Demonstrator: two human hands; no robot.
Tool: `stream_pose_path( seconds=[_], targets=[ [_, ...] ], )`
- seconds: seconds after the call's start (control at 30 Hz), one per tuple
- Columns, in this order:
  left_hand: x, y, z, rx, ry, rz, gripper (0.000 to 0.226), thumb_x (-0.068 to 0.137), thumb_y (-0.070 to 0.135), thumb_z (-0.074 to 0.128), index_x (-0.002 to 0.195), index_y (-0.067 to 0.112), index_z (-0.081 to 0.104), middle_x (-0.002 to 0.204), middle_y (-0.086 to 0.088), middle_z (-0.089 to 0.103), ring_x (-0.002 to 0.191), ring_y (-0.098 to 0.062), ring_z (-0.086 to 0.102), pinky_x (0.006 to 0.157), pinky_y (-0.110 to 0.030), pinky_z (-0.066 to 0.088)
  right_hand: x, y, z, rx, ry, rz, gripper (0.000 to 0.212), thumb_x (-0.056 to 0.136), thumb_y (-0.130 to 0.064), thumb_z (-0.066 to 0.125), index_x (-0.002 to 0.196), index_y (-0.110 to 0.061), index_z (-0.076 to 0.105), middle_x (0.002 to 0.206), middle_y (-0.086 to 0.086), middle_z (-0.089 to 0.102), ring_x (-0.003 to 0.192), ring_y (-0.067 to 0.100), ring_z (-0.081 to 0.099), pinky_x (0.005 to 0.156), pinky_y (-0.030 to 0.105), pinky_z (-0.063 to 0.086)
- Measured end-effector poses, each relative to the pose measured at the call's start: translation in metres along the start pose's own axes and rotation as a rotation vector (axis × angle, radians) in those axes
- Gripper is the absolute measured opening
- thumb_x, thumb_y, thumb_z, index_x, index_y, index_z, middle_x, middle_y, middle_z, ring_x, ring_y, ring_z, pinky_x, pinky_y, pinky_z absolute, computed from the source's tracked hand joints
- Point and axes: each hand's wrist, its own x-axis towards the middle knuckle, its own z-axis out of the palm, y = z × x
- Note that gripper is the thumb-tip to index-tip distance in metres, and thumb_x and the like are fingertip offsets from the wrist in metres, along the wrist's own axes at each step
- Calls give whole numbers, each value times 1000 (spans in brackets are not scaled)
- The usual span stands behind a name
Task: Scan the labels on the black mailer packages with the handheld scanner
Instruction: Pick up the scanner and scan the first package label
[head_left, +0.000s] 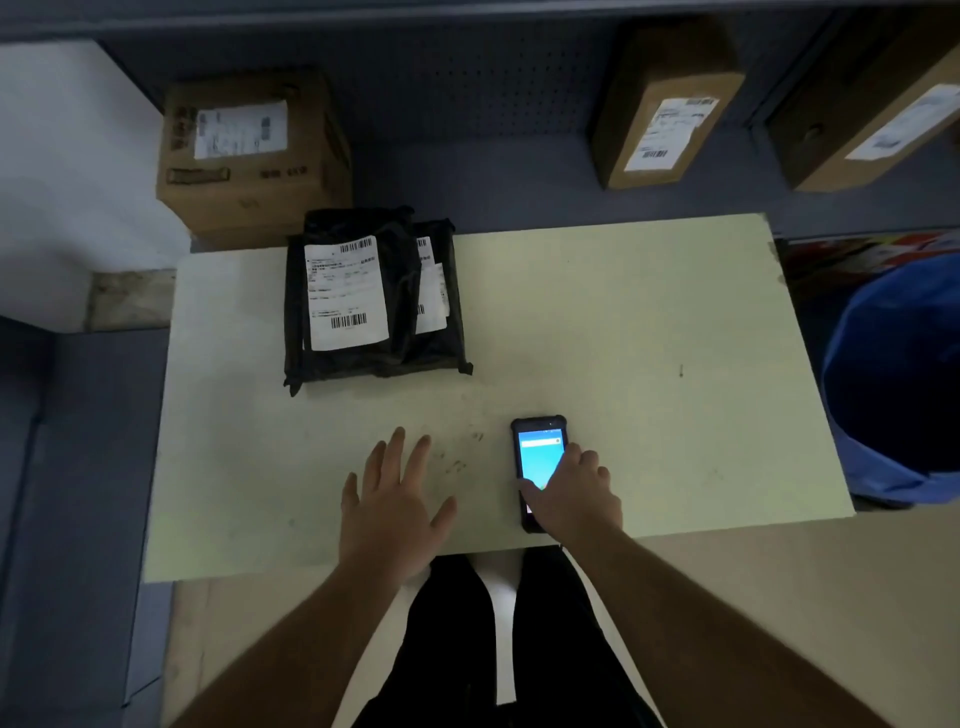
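Observation:
Two black mailer packages lie stacked at the table's far left; the top mailer (358, 296) shows a white label with barcodes, and the lower mailer (436, 312) pokes out on its right. The handheld scanner (537, 452), black with a lit blue screen, lies flat near the front edge of the table (649, 338). My right hand (571, 493) rests on the scanner's lower half, fingers curled around it, thumb on the screen. My left hand (392, 499) hovers flat and spread over the table, left of the scanner, holding nothing.
A labelled cardboard box (249, 156) stands behind the mailers. Two more labelled boxes (670, 109) (878, 114) sit on the shelf at the back right. A blue bin (898, 379) stands right of the table.

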Motion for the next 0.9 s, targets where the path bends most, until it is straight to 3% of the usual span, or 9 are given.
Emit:
stream_pose_path(
  seconds=[0.27,0.43,0.73,0.9],
  targets=[
    [-8,-11,4,23,-28,-3,87,98,67,42,167,39,-2,179,4,-10,166,-23,-5,132,-56,15,6,-10,14,17,62,79,96,87,-67,74,154,-12,34,143,5,49,130,26,54,99,45,56],
    [-15,-23,9,27,-69,-27,89,98,66,44,167,38,-5,179,4,-12,166,-24,-7,132,-58,14,6,-18,21,37,83,127,96,85,-61,79,153,-13,32,143,5,48,128,26,53,96,44,56],
    [-21,-28,9,28,-72,-26,89,98,64,46,168,36,-2,179,3,-10,166,-25,-8,131,-59,14,7,-18,20,21,94,147,89,86,-57,78,152,-13,37,138,6,52,126,27,55,100,44,52],
    [-18,-25,0,28,-37,-29,88,99,62,46,168,36,-2,179,3,-11,166,-25,-7,131,-58,16,1,-14,3,-6,75,168,86,87,-59,76,151,-13,42,144,8,55,133,28,56,111,44,48]
  ],
)
